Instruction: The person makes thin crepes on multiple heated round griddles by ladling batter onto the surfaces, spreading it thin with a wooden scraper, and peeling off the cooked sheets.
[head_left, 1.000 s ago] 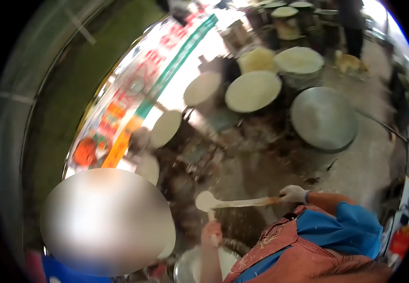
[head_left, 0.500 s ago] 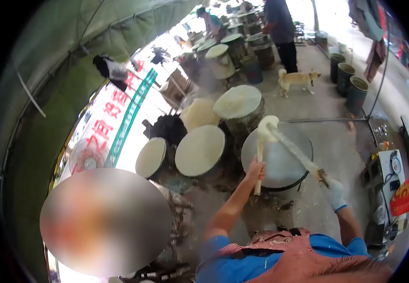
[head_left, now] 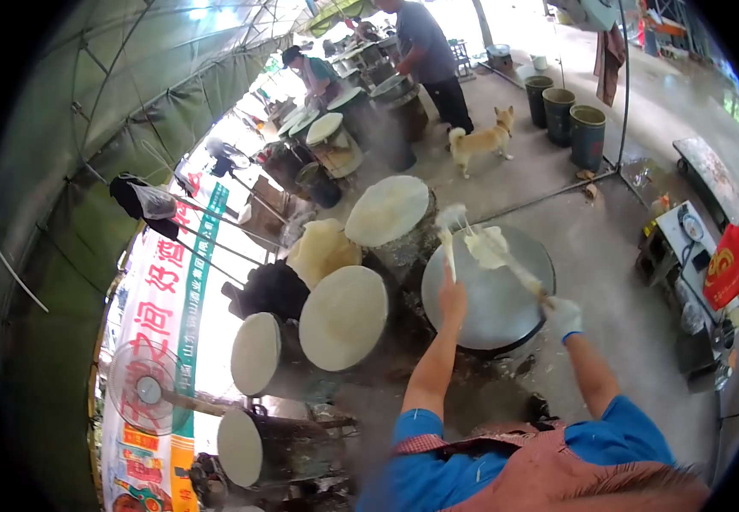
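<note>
Over a wide round griddle, my left hand is wrapped round a pale stick that points up and away from me. My right hand, in a white glove with a blue cuff, grips the brown handle end of a batter-coated paddle. Creamy batter covers the paddle's far end and hangs above the griddle. The tips of stick and paddle are close together, with thin strands of batter between them.
Several round pale-topped griddles stand to the left, beside a folded pale sheet. A dog and two people are farther off. Buckets and a metal frame lie right; a fan stands left.
The view has swung from the floor towards the griddle. Both hands have moved from low near my body to above it, and the batter-covered ends have come slightly apart.
</note>
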`<state>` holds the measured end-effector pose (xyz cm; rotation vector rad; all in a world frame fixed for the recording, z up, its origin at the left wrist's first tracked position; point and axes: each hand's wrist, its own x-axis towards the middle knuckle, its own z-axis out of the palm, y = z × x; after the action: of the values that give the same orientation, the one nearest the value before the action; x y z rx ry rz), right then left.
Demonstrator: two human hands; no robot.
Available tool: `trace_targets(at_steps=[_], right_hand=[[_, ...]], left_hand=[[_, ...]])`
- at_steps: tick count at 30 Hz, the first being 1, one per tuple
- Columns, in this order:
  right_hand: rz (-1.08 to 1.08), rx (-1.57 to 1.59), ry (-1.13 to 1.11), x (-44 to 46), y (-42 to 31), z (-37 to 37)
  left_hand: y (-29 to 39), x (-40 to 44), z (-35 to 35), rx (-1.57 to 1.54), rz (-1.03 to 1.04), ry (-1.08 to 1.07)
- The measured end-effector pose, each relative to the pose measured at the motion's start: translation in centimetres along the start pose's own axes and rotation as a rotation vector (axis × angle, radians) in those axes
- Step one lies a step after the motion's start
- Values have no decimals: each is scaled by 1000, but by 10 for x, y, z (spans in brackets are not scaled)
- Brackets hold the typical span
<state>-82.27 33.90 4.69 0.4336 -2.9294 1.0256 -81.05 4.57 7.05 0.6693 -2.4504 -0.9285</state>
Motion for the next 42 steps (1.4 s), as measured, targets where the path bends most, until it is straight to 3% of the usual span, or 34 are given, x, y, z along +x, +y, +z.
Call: trace_targets(at_steps=[2,3,5,6,8,10,12,13,15,16,17,18,19,21,22,24,26,27,28,30,32,34,38,40,42], right_hand=[[68,-102,-93,15,3,-24],[190,190,-59,12,-7,-37],[307,535,-30,22,-22,9],[367,698,-14,27,-29,38],[151,363,-23,56,-41,76],[18,139,-39,58,-58,20],[49,213,26,50,-21,-7],[184,399,-6,46,-26,-2],[468,762,-85,10,-31,16],[420,741,-39,6,-43,53],[364,859,-140,2,-70,60],[147,639,-115,8,-75,73],[107,482,-179,9,-83,50],[18,234,-172,10,-71,1],[131,521,-217,12,-45,-7],[382,932,-113,-1,-40,-17],[496,1041,-233,1,-37,41],[424,1123,-260,0,-45,63],[469,1000,-367,-6,-78,29],[337,995,-527,9,-60,18],[288,850,-445,25,-38,-28],[468,1141,-255,50,-16,-22],[428,814,-606,51,-30,-5],[316,824,-604,64,3,-1],[371,819,-648,89,-2,-55]], left_hand=[[14,21,-34,-156,184,237],[25,15,-58,-257,143,174],[46,3,-106,-454,42,64],[14,-2,-102,-420,176,65],[-34,-47,-90,-375,145,-45],[-74,-109,-95,-307,118,-120],[-107,-172,-105,-231,146,-122],[-117,-195,-112,-179,143,-114],[-119,-225,-126,-412,-370,-299],[-123,-226,-124,-397,-277,-260],[-128,-231,-120,-386,-192,-218],[-132,-241,-119,-372,-114,-174],[-111,-239,-130,-419,-226,-198],[-122,-247,-132,-307,-171,-196],[-126,-240,-134,-249,-129,-184],[-130,-237,-131,-261,-309,-240],[-126,-241,-132,-267,-238,-214],[-119,-240,-130,-239,-215,-196],[-111,-241,-131,-210,-199,-178],[-101,-241,-128,-153,-175,-154],[-103,-242,-130,-77,-160,-145],[-101,-237,-126,-80,-175,-116],[-117,-255,-106,-179,-89,12],[-61,-265,-131,-316,-410,-44],[-49,-266,-137,-286,-512,-10]])
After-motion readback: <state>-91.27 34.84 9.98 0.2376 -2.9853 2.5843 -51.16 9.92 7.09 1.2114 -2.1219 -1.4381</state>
